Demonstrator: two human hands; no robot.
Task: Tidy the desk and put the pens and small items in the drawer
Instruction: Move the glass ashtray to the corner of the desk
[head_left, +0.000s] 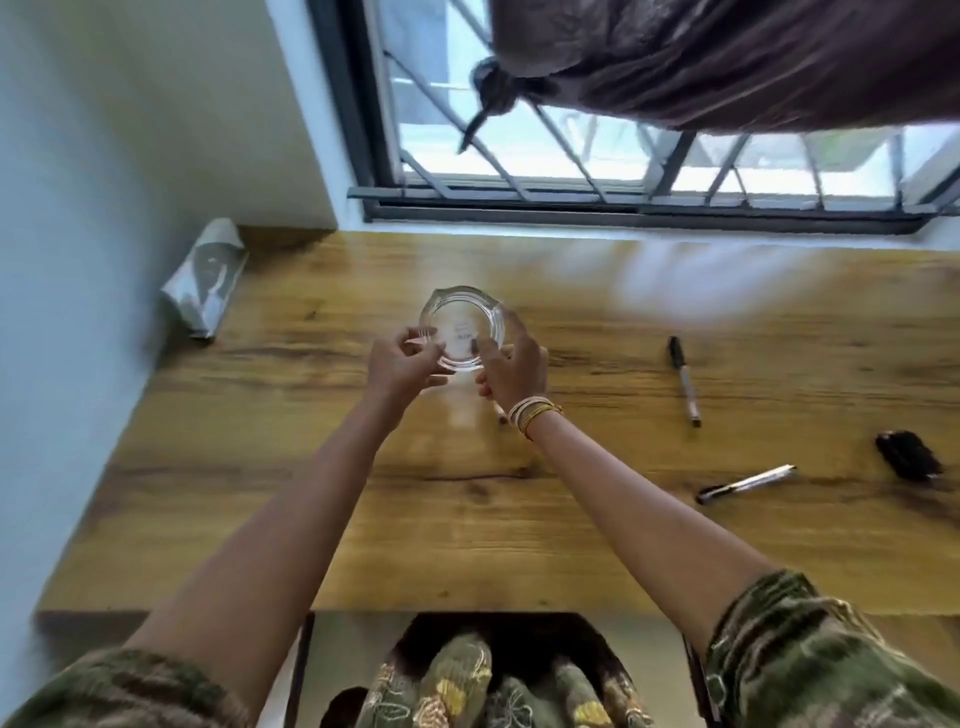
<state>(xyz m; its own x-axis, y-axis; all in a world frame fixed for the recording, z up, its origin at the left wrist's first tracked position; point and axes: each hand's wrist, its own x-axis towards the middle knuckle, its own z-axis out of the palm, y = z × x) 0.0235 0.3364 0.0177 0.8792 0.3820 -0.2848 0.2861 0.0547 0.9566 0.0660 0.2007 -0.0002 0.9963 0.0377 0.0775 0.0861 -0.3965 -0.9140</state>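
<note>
A clear glass ashtray (460, 317) is held over the middle of the wooden desk (311, 519). My left hand (400, 361) grips its left rim and my right hand (514, 364) grips its right rim. The tip of a pen (500, 414) pokes out below my right hand, which seems to hold it too. A black-capped marker (684, 382) lies to the right. A silver pen with a black end (745, 484) lies nearer the front right. A small black object (908, 456) sits near the right edge.
A rolled newspaper (205, 278) leans in the back left corner against the wall. A barred window (571, 156) with a knotted brown curtain (727, 62) runs behind the desk. An open gap below the desk's front edge shows my patterned clothing.
</note>
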